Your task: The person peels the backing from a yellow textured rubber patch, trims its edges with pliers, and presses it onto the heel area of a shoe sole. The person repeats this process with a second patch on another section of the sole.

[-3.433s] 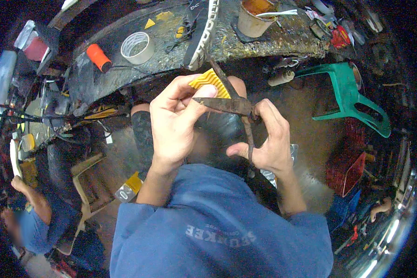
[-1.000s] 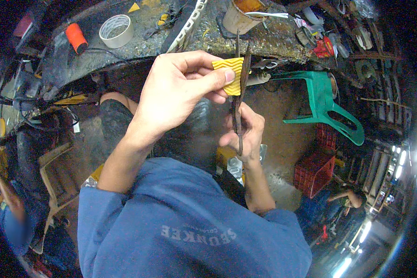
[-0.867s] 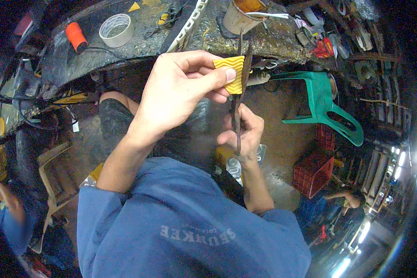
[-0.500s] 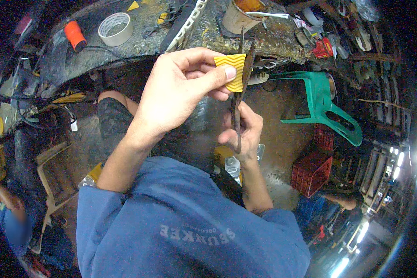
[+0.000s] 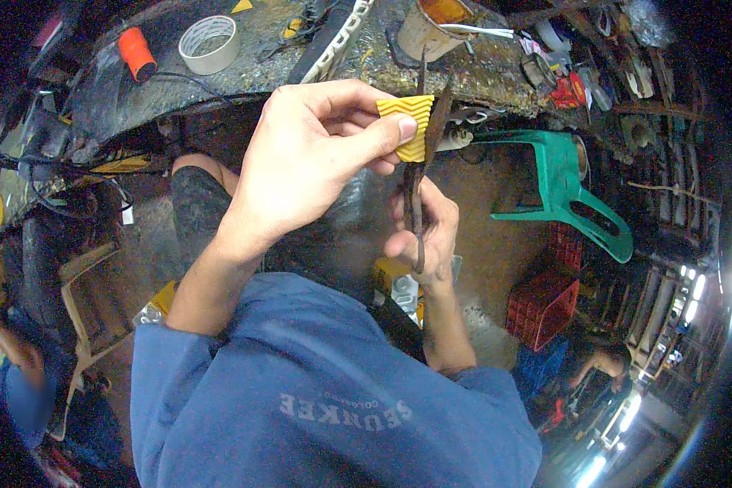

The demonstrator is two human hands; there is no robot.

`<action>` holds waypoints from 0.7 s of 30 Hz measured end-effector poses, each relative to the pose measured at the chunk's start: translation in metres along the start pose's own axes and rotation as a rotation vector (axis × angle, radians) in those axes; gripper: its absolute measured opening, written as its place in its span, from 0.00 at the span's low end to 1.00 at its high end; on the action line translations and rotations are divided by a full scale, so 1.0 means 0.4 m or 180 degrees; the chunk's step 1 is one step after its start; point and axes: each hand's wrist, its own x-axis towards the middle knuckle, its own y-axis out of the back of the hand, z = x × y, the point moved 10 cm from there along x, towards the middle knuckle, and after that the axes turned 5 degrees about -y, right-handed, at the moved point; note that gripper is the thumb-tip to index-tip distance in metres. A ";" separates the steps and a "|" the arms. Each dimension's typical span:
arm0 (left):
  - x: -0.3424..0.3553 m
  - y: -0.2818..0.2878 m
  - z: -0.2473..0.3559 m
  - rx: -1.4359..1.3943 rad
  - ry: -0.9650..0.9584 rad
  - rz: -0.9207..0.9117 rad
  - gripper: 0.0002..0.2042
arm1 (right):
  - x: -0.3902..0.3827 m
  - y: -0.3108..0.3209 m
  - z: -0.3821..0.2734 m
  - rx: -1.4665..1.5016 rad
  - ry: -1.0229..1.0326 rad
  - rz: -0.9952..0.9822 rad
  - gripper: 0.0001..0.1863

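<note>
Between the thumb and fingers of my left hand (image 5: 309,154) is a small yellow piece of ridged sheet (image 5: 415,122), its wavy grooves facing up. Dark, rusty scissors (image 5: 433,134) stand along the right edge of this piece, blades pointing away from me and a little apart. The fingers of my right hand (image 5: 431,224) are wrapped around the scissor handles, just below and right of the yellow piece. Part of the handles is hidden by those fingers.
Beyond my hands, a worn workbench (image 5: 260,81) carries an orange cylinder (image 5: 137,55), a tape roll (image 5: 210,45) and a stained bucket (image 5: 433,32). To the right are a green plastic chair (image 5: 557,175) and a red crate (image 5: 542,305). Another person (image 5: 24,374) is at the far left.
The scissor blades look slightly wider apart at the yellow piece. Both hands keep nearly the same place and grip, while the surroundings shift a little with the view.
</note>
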 end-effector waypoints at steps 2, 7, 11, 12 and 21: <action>0.000 0.002 -0.001 0.0023 0.0029 0.0009 0.12 | -0.002 0.001 0.001 -0.0021 -0.0014 0.0015 0.40; 0.005 0.001 -0.007 -0.0052 0.0034 0.0011 0.13 | -0.005 0.006 -0.009 -0.0190 0.0115 0.0084 0.39; 0.006 -0.003 -0.015 -0.0164 0.0067 0.0013 0.13 | -0.007 0.008 -0.014 -0.0266 0.0178 0.0170 0.38; 0.006 -0.003 -0.018 -0.0184 0.0093 0.0011 0.13 | -0.008 0.008 -0.015 -0.0240 0.0191 0.0190 0.38; 0.009 -0.006 -0.026 -0.0313 0.0121 -0.0026 0.12 | -0.012 0.021 -0.012 -0.0374 0.0347 0.0322 0.38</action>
